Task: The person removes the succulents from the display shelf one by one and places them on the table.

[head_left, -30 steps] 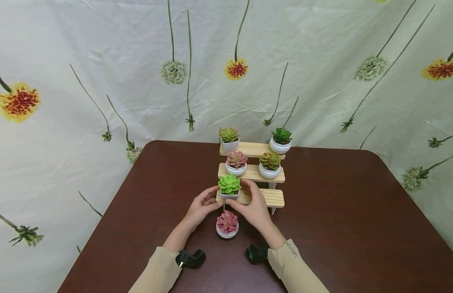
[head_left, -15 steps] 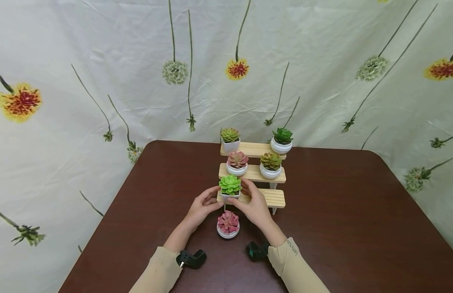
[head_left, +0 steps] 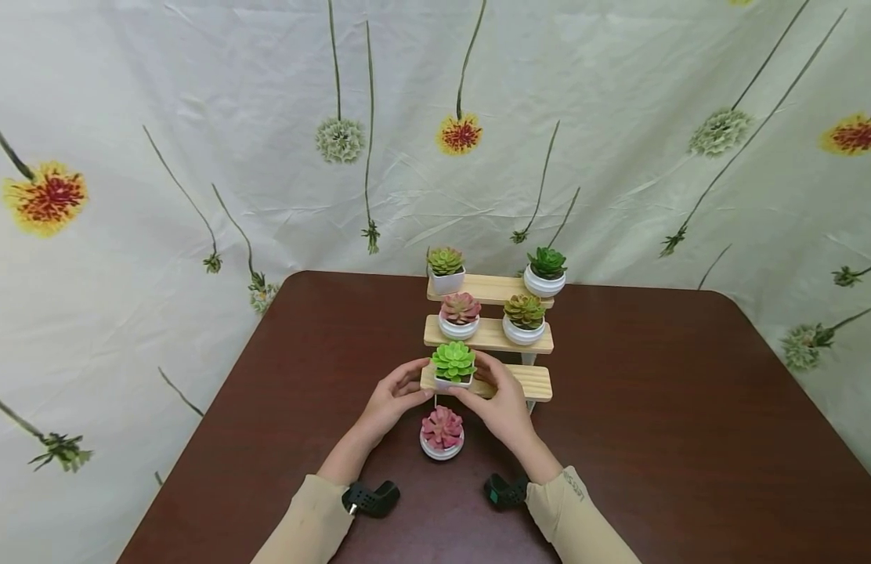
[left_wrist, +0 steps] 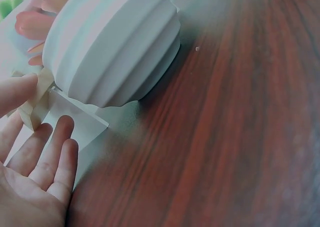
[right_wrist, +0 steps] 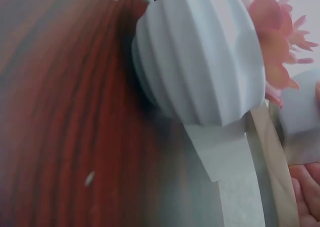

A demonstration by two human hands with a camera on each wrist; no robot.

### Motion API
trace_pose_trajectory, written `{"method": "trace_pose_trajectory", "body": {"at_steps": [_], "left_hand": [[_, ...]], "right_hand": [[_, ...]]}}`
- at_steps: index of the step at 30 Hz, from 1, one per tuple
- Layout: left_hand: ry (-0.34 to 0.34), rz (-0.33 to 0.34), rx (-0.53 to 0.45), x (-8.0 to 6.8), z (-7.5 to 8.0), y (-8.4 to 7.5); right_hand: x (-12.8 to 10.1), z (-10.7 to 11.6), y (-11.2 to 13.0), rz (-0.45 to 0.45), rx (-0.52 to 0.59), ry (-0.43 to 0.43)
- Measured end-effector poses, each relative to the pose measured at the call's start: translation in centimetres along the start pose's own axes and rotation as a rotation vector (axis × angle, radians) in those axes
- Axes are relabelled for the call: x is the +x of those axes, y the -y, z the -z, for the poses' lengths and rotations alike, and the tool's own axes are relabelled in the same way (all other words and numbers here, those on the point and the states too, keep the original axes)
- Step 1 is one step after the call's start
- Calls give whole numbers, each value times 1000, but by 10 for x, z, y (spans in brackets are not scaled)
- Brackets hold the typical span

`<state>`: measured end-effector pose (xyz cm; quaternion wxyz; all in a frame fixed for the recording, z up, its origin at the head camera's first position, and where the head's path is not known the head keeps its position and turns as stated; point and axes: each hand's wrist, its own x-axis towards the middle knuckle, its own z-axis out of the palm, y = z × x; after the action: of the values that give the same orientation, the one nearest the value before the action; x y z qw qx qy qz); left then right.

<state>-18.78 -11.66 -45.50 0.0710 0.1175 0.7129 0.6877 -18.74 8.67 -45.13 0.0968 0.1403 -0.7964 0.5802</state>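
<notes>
Both hands (head_left: 449, 395) cup green succulent pot (head_left: 453, 366)

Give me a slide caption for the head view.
Both hands hold a green succulent on the stand's lowest step.

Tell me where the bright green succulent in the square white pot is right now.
In the head view, the bright green succulent sits at the left end of the lowest wooden shelf, between the left hand and right hand, just above the pink succulent.

Both hands (head_left: 449, 399) cover the green plant's pot (head_left: 453, 382); wrist views blur the ribbed pot (left_wrist: 112, 47), perhaps the pink plant's.
</notes>
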Motion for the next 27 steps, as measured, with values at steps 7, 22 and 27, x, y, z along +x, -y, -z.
{"method": "trace_pose_trajectory", "body": {"at_steps": [7, 22, 27], "left_hand": [[9, -10, -19, 0, -1, 1], [-10, 8, -21, 0, -1, 1], [-11, 12, -14, 0, -1, 0]], "right_hand": [[-16, 11, 24, 65, -3, -32], [-33, 25, 22, 154, 28, -69], [-40, 30, 22, 137, 10, -108]]}}
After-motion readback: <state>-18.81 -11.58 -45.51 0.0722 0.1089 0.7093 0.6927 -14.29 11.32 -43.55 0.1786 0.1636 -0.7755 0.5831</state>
